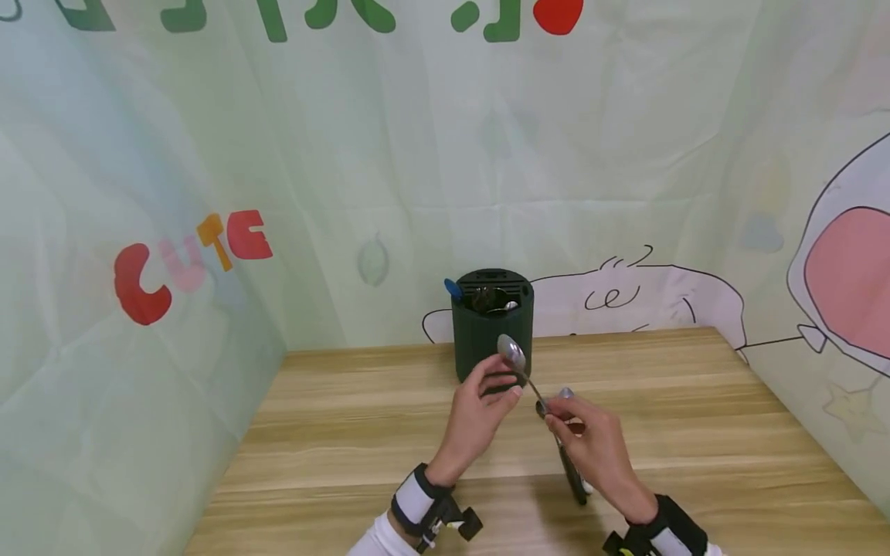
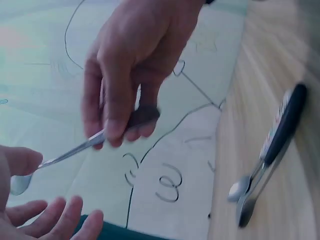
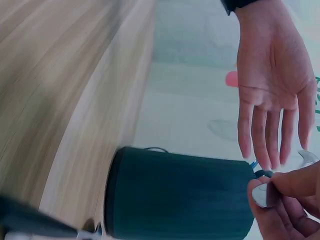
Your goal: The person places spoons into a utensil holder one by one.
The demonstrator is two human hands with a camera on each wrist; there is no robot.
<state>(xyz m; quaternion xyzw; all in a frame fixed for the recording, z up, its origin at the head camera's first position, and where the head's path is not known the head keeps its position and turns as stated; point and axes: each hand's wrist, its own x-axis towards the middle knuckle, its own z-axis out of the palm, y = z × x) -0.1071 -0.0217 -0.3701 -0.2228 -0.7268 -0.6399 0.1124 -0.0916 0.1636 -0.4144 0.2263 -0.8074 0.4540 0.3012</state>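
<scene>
A metal spoon (image 1: 511,352) is held tilted over the table, its bowl up and to the left. My right hand (image 1: 591,444) pinches its handle between thumb and fingers; the handle's end looks dark in the left wrist view. My left hand (image 1: 476,417) is at the bowl end, fingers extended and spread, with the thumb overlapping the spoon's neck (image 2: 50,161) in the left wrist view. Behind the hands stands a dark green cylindrical utensil holder (image 1: 492,332) with utensils inside, among them a blue-ended one (image 1: 453,289).
Below my right hand, a black-handled utensil (image 1: 574,477) lies on the wooden table (image 1: 334,448). Beside it is a spoon with a patterned handle (image 2: 276,125). A printed cloth backdrop (image 1: 389,154) rises behind the table and along both sides.
</scene>
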